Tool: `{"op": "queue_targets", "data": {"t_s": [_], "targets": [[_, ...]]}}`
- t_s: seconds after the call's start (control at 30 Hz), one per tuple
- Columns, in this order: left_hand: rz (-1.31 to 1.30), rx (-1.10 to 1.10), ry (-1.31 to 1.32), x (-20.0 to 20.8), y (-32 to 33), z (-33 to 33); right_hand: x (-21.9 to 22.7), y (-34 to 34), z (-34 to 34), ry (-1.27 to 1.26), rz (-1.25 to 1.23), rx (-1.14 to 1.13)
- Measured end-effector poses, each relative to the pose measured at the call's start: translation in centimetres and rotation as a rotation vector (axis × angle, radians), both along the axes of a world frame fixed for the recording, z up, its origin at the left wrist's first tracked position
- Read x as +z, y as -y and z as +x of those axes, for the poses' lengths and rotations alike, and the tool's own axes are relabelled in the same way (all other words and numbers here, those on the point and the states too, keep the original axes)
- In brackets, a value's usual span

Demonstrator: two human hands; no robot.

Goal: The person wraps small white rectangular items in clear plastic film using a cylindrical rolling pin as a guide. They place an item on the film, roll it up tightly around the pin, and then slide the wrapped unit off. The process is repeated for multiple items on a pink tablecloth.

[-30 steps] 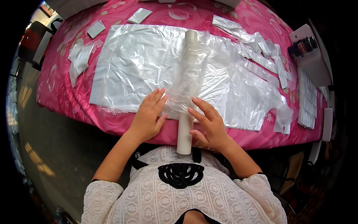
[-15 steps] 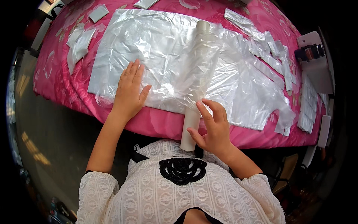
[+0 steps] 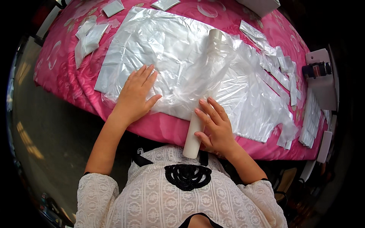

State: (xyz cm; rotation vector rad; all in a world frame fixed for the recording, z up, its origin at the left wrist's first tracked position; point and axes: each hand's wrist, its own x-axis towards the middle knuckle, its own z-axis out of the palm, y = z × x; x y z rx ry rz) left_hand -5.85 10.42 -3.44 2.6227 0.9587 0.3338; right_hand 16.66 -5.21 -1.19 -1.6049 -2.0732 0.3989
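Thin clear plastic film sheets lie in a wide, wrinkled layer across the table. A pale tube runs from near my waist toward the far side, its middle covered by loose film and its near end jutting past the table edge. My left hand rests flat on the film left of the tube, fingers stretched and thumb out. Against the tube's right side, where the film begins, is my right hand; its fingers are spread and slightly bent over the tube, not wrapped round it.
A pink flowered cloth covers the table. Folded film pieces lie at the left, and cut film strips at the right. A white box with a dark cylindrical object stands at the right edge.
The view has turned slightly. My right hand's fingers have stretched out further over the tube and film. My left hand stays flat on the film, a little further right in view.
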Motion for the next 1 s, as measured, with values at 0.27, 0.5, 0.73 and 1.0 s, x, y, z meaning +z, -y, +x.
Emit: {"op": "queue_targets", "data": {"t_s": [0.27,0.5,0.73,1.0], "targets": [[-0.098,-0.109,0.048,0.7,0.7,-2.4,0.2,0.8,-0.6,0.074,0.006,-0.103],[-0.072,-0.108,0.038,0.5,1.0,-2.3,2.8,6.0,-1.0,-0.086,-0.464,-0.593],[-0.121,-0.002,-0.137,2.6,-0.5,-1.2,1.6,5.5,-3.5,-0.141,-0.560,-0.503],[-0.144,0.035,-0.274,2.7,-0.7,-0.3,2.1,8.3,0.3,-0.231,-0.471,-0.784]]}}
